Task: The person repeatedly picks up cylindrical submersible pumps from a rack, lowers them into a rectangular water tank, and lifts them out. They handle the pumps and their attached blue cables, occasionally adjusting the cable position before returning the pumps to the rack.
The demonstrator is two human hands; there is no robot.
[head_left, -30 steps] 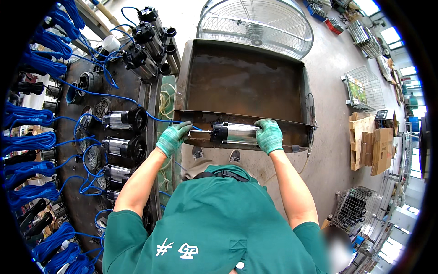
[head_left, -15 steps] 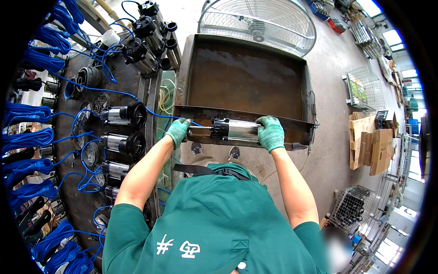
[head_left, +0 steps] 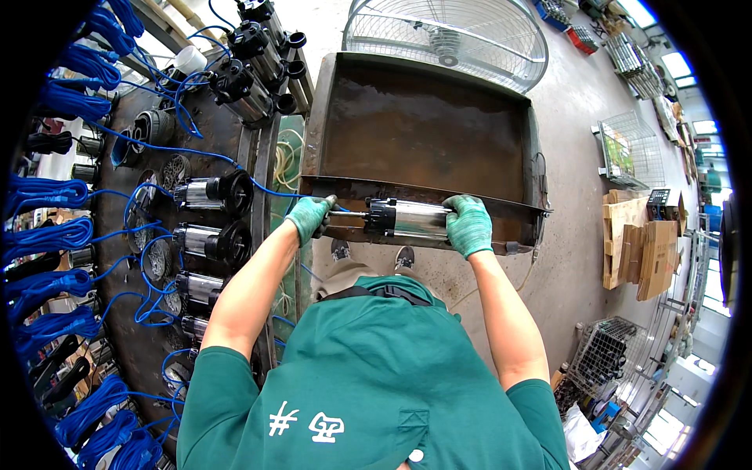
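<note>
A shiny steel motor pump (head_left: 411,218) with a black end cap lies sideways across the near edge of the metal tank. My right hand (head_left: 470,226), in a green glove, is closed round its plain right end. In my left hand (head_left: 310,216), gloved alike, the fingers wrap the mostly hidden handle of a screwdriver (head_left: 348,214). Its slim metal shaft reaches right to the pump's black cap; the tip's exact seat is too small to tell. A blue cable (head_left: 270,192) runs from the left bench past my left hand toward the pump.
The rusty tank (head_left: 313,137) holds brown water. Beyond it stands a large wire-guarded fan (head_left: 446,39). On the dark bench (head_left: 141,313) to the left lie several pumps (head_left: 205,241) and coiled blue cables (head_left: 47,239). Cardboard (head_left: 656,258) and wire baskets stand at right.
My left hand has risen slightly and turned, and the screwdriver's shaft has moved up with it at the cap. The pump and my right hand stay nearly in place.
</note>
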